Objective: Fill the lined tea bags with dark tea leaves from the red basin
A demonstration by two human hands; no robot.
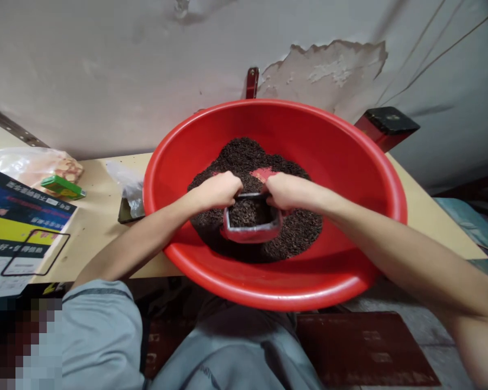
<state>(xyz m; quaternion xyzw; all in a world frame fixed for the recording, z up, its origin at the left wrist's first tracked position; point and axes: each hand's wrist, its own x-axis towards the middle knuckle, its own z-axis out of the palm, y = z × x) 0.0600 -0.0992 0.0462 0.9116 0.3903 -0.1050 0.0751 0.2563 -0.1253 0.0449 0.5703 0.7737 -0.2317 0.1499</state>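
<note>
A wide red basin [361, 168] holds a heap of small dark grains or seeds [244, 154]. Inside it, above the heap, is an open rectangular container [252, 234] with a red outside and a silvery rim, partly filled with the same dark grains. My left hand [223, 189] is closed at the container's far left corner. On the far right corner, my right hand [287, 190] grips the rim with curled fingers. A reddish patterned piece [263, 173] shows beside my right hand; whether it belongs to the container I cannot tell.
The basin stands on a pale tabletop [106, 216] against a peeling wall [325, 70]. To the left lie a printed box [24, 227], a small green packet [63, 187] and clear plastic bags [134, 189]. A dark-topped red post [386, 127] rises behind the basin's right rim.
</note>
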